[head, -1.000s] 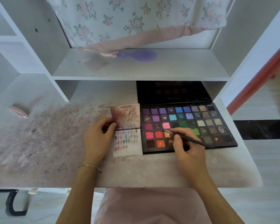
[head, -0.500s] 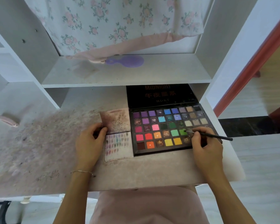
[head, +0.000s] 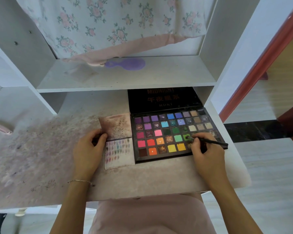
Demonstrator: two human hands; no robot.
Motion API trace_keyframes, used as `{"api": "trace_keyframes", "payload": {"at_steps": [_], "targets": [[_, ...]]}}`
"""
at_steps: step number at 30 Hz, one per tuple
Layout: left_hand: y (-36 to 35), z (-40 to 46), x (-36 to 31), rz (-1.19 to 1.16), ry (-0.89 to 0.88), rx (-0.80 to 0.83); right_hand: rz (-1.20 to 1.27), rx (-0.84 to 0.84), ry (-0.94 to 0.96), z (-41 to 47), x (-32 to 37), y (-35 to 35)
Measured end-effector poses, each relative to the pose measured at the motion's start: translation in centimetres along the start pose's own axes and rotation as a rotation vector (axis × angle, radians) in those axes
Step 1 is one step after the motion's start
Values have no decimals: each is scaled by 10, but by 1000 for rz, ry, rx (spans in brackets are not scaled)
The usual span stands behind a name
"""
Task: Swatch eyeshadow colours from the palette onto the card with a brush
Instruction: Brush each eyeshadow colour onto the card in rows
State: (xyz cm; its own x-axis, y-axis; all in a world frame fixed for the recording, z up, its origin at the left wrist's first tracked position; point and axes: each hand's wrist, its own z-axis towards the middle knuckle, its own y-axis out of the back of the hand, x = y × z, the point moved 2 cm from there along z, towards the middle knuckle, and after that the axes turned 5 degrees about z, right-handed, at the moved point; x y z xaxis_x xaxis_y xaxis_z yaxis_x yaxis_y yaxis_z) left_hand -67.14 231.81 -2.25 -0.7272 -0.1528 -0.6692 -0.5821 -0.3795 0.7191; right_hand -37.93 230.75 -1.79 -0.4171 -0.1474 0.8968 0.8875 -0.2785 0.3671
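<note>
Two hands bracket the work: the right hand (head: 205, 152) pinches the brush (head: 210, 141), tip in a green pan of the palette (head: 174, 134), handle trailing toward three o'clock. The card (head: 119, 153) lies at nine o'clock from that grip, touching the palette's edge on the surface (head: 142, 179), its left edge held by the left hand's (head: 87, 149) curled fingers.

Soft daylight is falling evenly, casting faint shadows; edges are bowing from wide-angle distortion, with corners slightly blurring.
</note>
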Motion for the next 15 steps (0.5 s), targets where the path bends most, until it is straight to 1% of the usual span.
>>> {"api": "trace_keyframes", "payload": {"at_steps": [5, 8, 12, 15], "targets": [[-1, -1, 1, -3, -4, 4, 46, -34, -8, 0, 0, 1], [-1, 0, 3, 15, -2, 4, 7, -4, -7, 1, 0, 0], [-1, 0, 2, 18, -8, 11, 86, -33, -34, -2, 4, 0], [-1, -1, 0, 13, -14, 11, 114, -12, -28, -5, 10, -5]]}}
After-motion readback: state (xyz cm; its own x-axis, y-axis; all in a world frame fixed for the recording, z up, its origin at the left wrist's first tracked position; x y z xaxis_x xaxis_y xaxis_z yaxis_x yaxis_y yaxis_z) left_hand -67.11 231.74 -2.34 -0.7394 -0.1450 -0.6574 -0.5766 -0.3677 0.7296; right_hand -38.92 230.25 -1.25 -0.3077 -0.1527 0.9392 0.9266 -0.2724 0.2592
